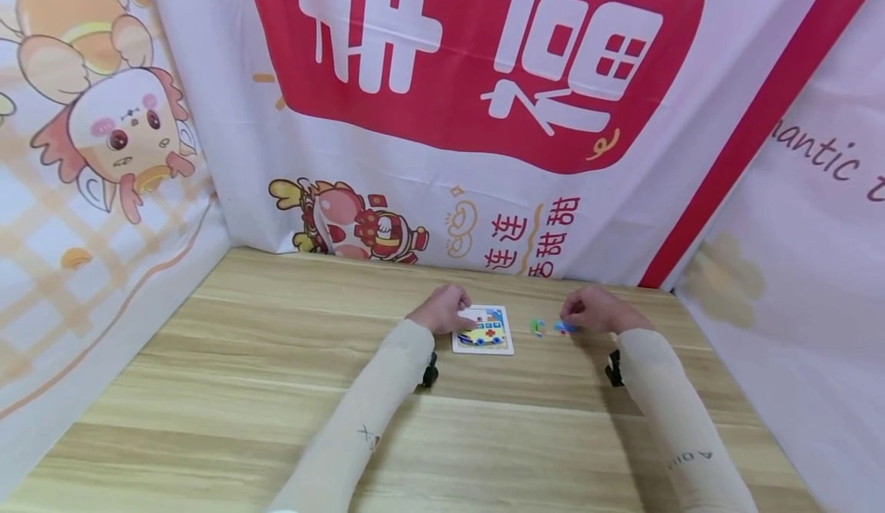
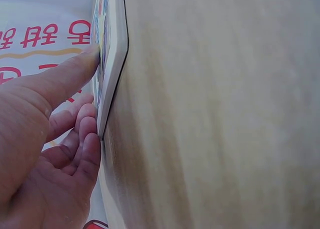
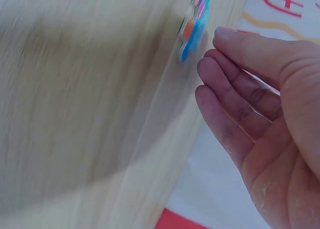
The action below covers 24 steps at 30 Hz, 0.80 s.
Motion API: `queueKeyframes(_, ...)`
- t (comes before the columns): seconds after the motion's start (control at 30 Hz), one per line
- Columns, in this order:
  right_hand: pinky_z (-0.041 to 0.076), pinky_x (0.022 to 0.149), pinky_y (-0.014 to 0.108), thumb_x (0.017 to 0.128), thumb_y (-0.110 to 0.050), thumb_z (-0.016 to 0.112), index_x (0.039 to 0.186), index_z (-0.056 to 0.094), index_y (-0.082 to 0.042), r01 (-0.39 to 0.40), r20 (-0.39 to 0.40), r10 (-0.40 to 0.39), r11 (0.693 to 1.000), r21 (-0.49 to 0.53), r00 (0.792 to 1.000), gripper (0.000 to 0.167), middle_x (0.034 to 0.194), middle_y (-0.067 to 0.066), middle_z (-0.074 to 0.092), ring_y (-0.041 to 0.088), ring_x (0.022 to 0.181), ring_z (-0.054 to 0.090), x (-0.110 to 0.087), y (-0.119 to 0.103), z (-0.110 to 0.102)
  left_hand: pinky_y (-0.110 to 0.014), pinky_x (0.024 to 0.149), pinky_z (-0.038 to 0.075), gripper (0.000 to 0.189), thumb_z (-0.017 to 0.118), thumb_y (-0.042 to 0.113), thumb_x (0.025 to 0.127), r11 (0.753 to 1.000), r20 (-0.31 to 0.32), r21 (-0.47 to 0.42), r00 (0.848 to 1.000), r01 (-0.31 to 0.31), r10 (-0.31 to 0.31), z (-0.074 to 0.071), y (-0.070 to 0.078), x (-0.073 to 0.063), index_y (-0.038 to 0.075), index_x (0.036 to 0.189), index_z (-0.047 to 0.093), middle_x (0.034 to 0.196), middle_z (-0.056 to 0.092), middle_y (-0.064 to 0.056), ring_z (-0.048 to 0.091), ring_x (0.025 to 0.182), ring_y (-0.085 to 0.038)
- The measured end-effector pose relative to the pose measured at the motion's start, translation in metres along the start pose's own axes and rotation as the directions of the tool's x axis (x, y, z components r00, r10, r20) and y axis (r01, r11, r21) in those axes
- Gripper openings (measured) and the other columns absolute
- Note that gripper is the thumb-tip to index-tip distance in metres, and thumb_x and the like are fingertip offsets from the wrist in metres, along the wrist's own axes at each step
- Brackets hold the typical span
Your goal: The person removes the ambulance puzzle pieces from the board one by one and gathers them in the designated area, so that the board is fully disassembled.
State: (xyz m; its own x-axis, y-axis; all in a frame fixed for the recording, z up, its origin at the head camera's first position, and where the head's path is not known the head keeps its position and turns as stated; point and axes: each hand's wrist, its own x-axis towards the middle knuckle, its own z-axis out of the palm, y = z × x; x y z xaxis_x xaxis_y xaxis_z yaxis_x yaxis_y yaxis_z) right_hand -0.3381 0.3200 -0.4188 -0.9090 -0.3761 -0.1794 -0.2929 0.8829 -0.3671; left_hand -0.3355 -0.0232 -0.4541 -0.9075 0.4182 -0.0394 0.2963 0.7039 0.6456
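A small white-framed jigsaw puzzle [image 1: 482, 348] with a yellow ambulance picture lies flat on the table. My left hand [image 1: 441, 310] is at its left side. In the left wrist view the thumb [image 2: 80, 71] presses on the picture while the other fingers bend against the frame's edge. To the right lie a green loose puzzle piece [image 1: 537, 327] and a blue one [image 1: 565, 328]. My right hand [image 1: 596, 309] hovers by the blue piece. In the right wrist view its slightly bent fingers hold nothing, a small gap from the loose pieces [image 3: 195, 29].
The wood-grain table [image 1: 276, 421] meets a printed cloth backdrop [image 1: 442, 137] just beyond the hands. More printed cloth [image 1: 816, 267] hangs along the right side and the left side. Black wrist cameras [image 1: 429, 371] sit under both cuffs.
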Motion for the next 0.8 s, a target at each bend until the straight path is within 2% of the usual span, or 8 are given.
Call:
queueKeyframes(0.23,0.057,0.083,0.036,0.099,-0.017,0.073,0.096,0.078,-0.014,0.109,-0.005,-0.110,0.990,-0.095,0.994,0.007,0.089,-0.005,0.074,0.008,0.081,0.063,0.016,-0.031,0.003,-0.039,0.106,0.052,0.043,0.085,0.021,0.091,1.000,0.001,0.002,1.000,-0.006,0.006,-0.003,0.000,-0.001,-0.001,0.123,0.067,0.116,0.067,-0.009,0.059,0.106,-0.020)
queueKeyframes(0.4,0.060,0.085,0.035,0.097,-0.017,0.076,0.100,0.078,-0.012,0.179,0.009,-0.179,0.981,-0.079,0.984,0.006,0.092,-0.003,0.075,0.008,0.083,0.066,0.029,-0.058,0.010,-0.040,0.107,0.052,0.043,0.084,0.022,0.091,1.000,0.015,-0.013,1.000,0.016,-0.016,-0.002,-0.001,-0.001,0.001,0.124,0.067,0.117,0.065,-0.009,0.059,0.107,-0.020)
queueKeyframes(0.6,0.058,0.081,0.031,0.095,-0.011,0.076,0.109,0.078,-0.007,0.260,0.004,-0.260,0.963,-0.077,0.966,0.015,0.096,0.001,0.075,0.010,0.085,0.064,0.041,-0.087,0.021,-0.040,0.106,0.052,0.043,0.084,0.021,0.091,1.000,0.011,-0.018,1.000,0.008,-0.007,-0.001,-0.001,-0.001,0.000,0.124,0.067,0.119,0.067,-0.011,0.060,0.107,-0.021)
queueKeyframes(0.73,0.060,0.085,0.035,0.091,-0.006,0.077,0.113,0.078,-0.003,0.273,-0.013,-0.274,0.960,-0.054,0.962,0.023,0.105,0.008,0.077,0.012,0.089,0.067,0.045,-0.097,0.027,-0.040,0.105,0.052,0.043,0.084,0.022,0.091,1.000,0.008,-0.011,1.000,0.002,-0.002,0.000,0.000,0.001,0.000,0.124,0.067,0.119,0.067,-0.011,0.061,0.108,-0.021)
queueKeyframes(0.8,0.060,0.088,0.036,0.090,-0.007,0.078,0.115,0.077,-0.005,0.251,-0.005,-0.251,0.967,-0.036,0.968,0.025,0.108,0.008,0.077,0.013,0.091,0.066,0.046,-0.100,0.030,-0.039,0.105,0.053,0.043,0.085,0.022,0.091,1.000,0.006,-0.004,1.000,-0.001,0.001,0.000,-0.001,0.001,0.000,0.123,0.067,0.119,0.068,-0.011,0.061,0.108,-0.021)
